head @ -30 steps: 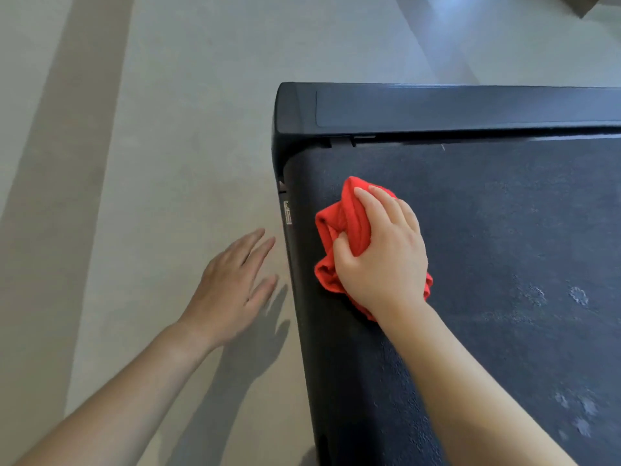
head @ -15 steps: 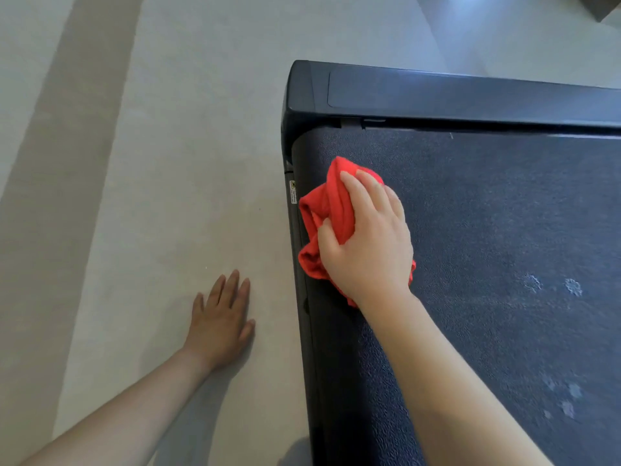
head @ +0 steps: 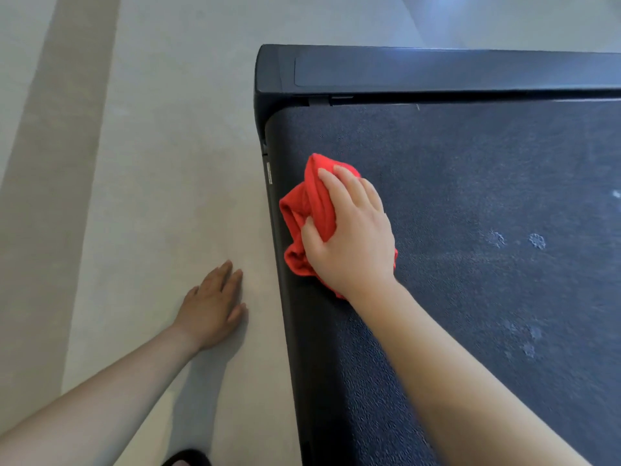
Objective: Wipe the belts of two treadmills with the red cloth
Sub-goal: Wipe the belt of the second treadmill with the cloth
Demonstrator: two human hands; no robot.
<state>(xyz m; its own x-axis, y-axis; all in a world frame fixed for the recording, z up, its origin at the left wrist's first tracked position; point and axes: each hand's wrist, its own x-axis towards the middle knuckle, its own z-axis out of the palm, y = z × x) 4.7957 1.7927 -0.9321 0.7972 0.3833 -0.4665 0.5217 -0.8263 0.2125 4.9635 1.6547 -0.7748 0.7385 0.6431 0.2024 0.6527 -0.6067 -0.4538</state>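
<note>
A bunched red cloth [head: 304, 210] lies on the dark textured treadmill belt [head: 470, 183], near the belt's left edge and a little below the black end cover [head: 403, 70]. My right hand [head: 353, 237] grips the cloth from above, thumb tucked into its folds, pressing it onto the belt. My left hand [head: 213, 306] rests flat on the pale floor to the left of the treadmill, fingers straight. Pale round spots [head: 517, 238] mark the belt to the right of the cloth. Only one treadmill is in view.
The treadmill's black side rail [head: 285, 297] runs down between the belt and the pale floor [head: 151, 163]. A darker beige stripe [head: 43, 196] crosses the floor at the far left. A dark shoe tip [head: 186, 459] shows at the bottom edge.
My left hand came down from above the floor and now lies flat on it. My right hand and the cloth stay near the belt's left edge; the camera view shifted.
</note>
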